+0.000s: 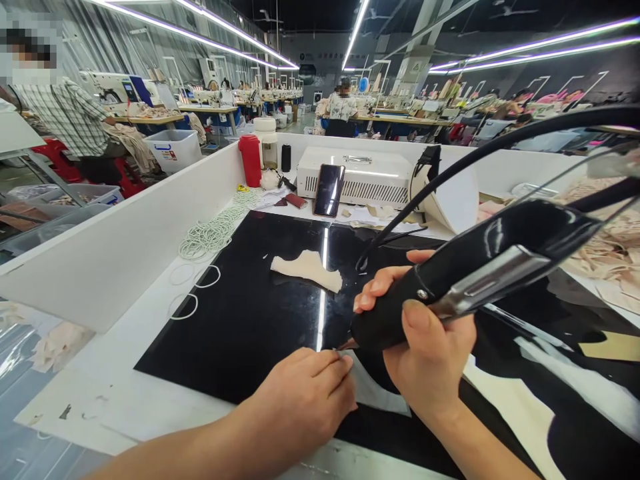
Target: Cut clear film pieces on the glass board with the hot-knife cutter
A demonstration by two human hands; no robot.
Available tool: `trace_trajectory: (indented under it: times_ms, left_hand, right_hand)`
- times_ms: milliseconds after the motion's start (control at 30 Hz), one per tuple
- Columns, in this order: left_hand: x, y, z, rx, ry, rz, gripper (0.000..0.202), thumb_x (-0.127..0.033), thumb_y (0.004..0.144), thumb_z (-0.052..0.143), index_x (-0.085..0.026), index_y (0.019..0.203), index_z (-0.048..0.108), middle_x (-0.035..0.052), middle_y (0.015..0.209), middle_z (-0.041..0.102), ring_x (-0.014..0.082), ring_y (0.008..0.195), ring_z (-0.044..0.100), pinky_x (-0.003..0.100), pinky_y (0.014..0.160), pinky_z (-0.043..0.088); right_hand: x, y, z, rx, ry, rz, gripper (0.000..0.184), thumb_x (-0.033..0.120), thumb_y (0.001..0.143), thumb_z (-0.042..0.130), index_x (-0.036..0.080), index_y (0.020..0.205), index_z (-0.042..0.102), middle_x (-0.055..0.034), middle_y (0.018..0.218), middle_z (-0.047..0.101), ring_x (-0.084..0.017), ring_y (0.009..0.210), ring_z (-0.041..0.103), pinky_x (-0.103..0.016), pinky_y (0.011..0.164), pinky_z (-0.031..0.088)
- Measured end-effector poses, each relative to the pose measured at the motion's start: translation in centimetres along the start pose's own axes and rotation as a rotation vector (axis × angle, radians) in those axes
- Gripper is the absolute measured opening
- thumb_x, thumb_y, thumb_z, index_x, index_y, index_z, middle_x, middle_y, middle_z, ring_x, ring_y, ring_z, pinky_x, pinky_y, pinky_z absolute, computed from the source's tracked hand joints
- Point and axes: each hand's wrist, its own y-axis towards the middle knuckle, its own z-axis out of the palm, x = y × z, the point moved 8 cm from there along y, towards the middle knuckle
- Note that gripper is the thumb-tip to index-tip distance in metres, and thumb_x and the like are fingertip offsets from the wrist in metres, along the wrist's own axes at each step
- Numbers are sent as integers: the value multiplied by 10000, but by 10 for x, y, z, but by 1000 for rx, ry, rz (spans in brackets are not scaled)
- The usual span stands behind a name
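Observation:
My right hand (425, 340) is wrapped around a black corded power tool (480, 260) with a metal lever along its side. The tool tilts down to the left, and its tip ends close to my left fingertips. My left hand (315, 387) is closed in a pinch at the corner of a thin whitish fabric piece (377, 390) on the black mat (240, 333). Its fingertips partly hide that corner and the tip. Farther up the mat lies a cream curved fabric piece (307, 267). Another cream piece (520, 413) rests to the right of my right forearm.
Pale elastic loops (210, 233) are heaped left of the mat. Behind it stand a phone (329, 190), a white vented box (355, 175) and a red flask (250, 160). The tool's black cable (480, 157) arches across the right side. White walls border the table; a person (70, 120) sits beyond, left.

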Motion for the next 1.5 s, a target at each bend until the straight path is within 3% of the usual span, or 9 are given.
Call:
trace_trajectory:
  times_ms: [167, 333, 467, 833, 1133, 1500]
  left_hand:
    - [3, -3, 4, 47, -47, -8, 288, -362, 1113, 545, -117, 1024, 669, 97, 1149, 764, 200, 1083, 720, 318, 780, 583]
    - [5, 0, -3, 57, -99, -19, 431, -503, 1119, 450, -132, 1102, 667, 105, 1172, 757, 237, 1101, 717, 352, 793, 582]
    - [6, 1, -6, 82, -97, -19, 450, -504, 1128, 402, -141, 1160, 666, 106, 1185, 754, 253, 1089, 717, 368, 780, 574]
    - [9, -4, -2, 141, -48, -7, 397, -509, 1084, 537, -163, 1240, 654, 99, 1234, 743, 271, 1102, 702, 413, 849, 573]
    - [11, -3, -9, 152, -11, 34, 361, -455, 1117, 481, -158, 1217, 660, 104, 1215, 753, 268, 1072, 709, 401, 841, 564]
    - [11, -2, -12, 140, -7, 40, 379, -428, 1142, 412, -164, 1198, 678, 93, 1218, 756, 252, 1077, 707, 387, 840, 550]
  right_hand:
    - [2, 4, -2, -13, -16, 1, 447, 462, 868, 830, 282, 1187, 574, 31, 846, 661, -176, 664, 644, -358, 643, 553]
    - [21, 5, -17, -48, -39, -22, 452, 466, 840, 857, 290, 1173, 607, 34, 830, 673, -175, 653, 652, -344, 625, 572]
    - [34, -3, -33, -71, -56, -25, 442, 446, 841, 862, 278, 1176, 628, 25, 836, 695, -167, 654, 666, -318, 628, 588]
    - [47, -16, -60, -83, -136, -44, 443, 451, 848, 855, 285, 1202, 646, 14, 832, 696, -182, 654, 659, -351, 637, 576]
    - [48, -20, -54, -66, -82, -34, 438, 442, 885, 842, 291, 1236, 627, 19, 871, 702, -168, 695, 663, -324, 639, 584]
    - [42, -26, -52, -57, -81, -19, 450, 424, 897, 841, 282, 1248, 599, 13, 885, 704, -159, 688, 660, -260, 485, 501]
